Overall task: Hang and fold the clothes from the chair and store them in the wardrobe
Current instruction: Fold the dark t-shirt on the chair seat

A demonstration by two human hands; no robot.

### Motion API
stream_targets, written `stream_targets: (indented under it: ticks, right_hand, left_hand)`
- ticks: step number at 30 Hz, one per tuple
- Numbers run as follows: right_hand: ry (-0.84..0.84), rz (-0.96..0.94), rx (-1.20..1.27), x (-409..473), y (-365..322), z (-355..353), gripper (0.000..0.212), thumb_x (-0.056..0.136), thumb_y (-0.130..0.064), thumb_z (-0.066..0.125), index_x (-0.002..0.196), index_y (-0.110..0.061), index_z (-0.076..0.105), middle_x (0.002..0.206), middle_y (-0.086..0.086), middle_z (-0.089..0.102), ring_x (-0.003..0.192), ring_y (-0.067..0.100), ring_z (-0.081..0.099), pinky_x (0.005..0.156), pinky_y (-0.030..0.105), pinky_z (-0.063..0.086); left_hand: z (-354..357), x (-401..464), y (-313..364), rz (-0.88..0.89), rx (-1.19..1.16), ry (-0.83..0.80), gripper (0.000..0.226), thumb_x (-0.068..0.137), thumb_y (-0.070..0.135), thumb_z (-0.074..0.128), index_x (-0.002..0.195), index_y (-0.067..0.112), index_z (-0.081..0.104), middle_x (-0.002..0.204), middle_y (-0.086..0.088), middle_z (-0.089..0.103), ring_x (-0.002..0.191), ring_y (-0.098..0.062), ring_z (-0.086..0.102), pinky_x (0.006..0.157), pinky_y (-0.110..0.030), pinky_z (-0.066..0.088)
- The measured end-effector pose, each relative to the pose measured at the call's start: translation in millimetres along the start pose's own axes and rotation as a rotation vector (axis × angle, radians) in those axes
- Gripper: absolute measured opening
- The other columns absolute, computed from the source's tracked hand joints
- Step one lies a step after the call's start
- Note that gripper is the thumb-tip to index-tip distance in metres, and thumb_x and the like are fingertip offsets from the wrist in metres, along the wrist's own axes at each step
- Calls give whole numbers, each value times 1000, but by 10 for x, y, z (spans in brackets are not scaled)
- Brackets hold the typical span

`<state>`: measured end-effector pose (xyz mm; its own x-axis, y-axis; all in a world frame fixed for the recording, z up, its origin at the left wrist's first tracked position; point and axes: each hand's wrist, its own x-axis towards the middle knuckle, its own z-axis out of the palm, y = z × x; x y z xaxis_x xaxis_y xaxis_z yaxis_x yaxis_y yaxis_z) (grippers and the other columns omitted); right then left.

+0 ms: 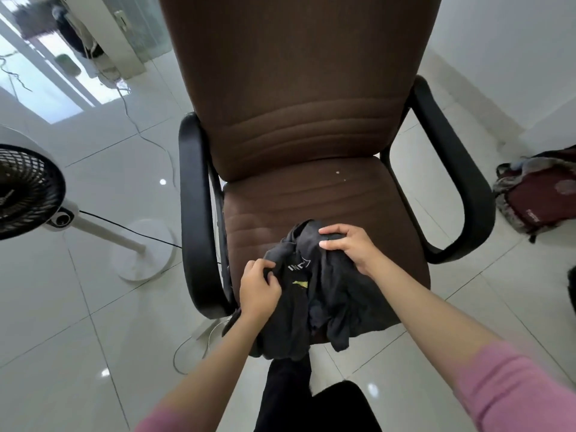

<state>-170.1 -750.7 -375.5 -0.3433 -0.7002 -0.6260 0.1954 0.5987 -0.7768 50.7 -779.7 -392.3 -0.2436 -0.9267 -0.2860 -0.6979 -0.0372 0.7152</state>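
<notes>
On the front edge of the one brown chair (299,194) lies one crumpled dark shirt (324,300), which we grip with two hands, left hand (258,291) and right hand (349,247), fingers curled into the cloth

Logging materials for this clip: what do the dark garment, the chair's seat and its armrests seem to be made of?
Dark garment: soft thin knit, probably cotton jersey; it crumples limply and carries a print.
Chair seat: brown woven upholstery, matte, with stitched creases.
Armrests: black moulded plastic or vinyl-covered, judging by the smooth, slightly glossy sheen.
</notes>
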Motion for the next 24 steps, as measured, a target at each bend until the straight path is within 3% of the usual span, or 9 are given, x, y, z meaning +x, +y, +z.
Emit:
stream_targets:
  ticks: [3,7,11,13,15,19,22,24]
  right_hand:
    - [17,-98,-82,-209,-131,-168,23,70,2,79,82,-16,73,91,-1,70,89,10,64,83,20,48]
    - [-32,-195,-195,-416,-258,-441,28,72,7,76,83,-19,74,92,0,71,89,13,66,88,26,51]
    - [-115,-301,-444,-570,-409,-689,30,76,3,73,89,-25,73,101,-1,70,96,12,65,90,24,49]
    - [-127,-320,-447,-688,-474,-831,30,77,1,74,96,-22,70,101,1,68,94,13,65,89,26,50]
    - [-141,-293,-411,-791,-515,-949,34,75,-4,77,101,-22,66,99,6,66,92,19,65,84,30,54]
    - [-309,-133,-414,-974,-528,-1067,41,75,-4,77,108,-19,57,103,11,65,93,26,66,68,29,54]
    - [-496,-43,-279,-1094,-523,-1057,30,76,13,64,87,-14,54,93,12,63,83,27,64,67,34,53]
    - [-626,-7,-200,-1196,-534,-1007,31,70,15,58,74,-15,49,82,7,61,75,23,61,64,30,49]
  left_hand:
    - [-107,-23,244,57,-32,43,19,82,-4,54,91,9,63,90,0,55,82,-13,53,71,-11,32]
    - [-251,-48,585,85,-68,106,22,81,-5,53,91,10,65,93,0,59,85,-12,55,75,-9,33]
    - [-385,-85,898,90,-100,164,28,78,-5,50,89,16,64,93,3,60,88,-13,57,77,-17,38]
    - [-458,-141,1078,115,-104,186,31,76,-4,48,89,19,65,92,4,62,85,-14,58,77,-23,43]
    - [-524,-198,1252,122,-113,199,33,77,-3,46,88,20,67,91,5,65,79,-15,60,74,-26,48]
    - [-657,-385,1554,161,-182,208,39,78,-6,42,81,22,69,86,7,68,69,-7,59,60,-15,44]
    - [-759,-549,1723,200,-234,243,44,79,-10,40,75,23,69,82,6,68,68,-6,58,62,-15,46]
    - [-816,-664,1808,207,-255,266,47,79,-10,40,73,26,69,79,6,69,64,-7,57,59,-16,46]
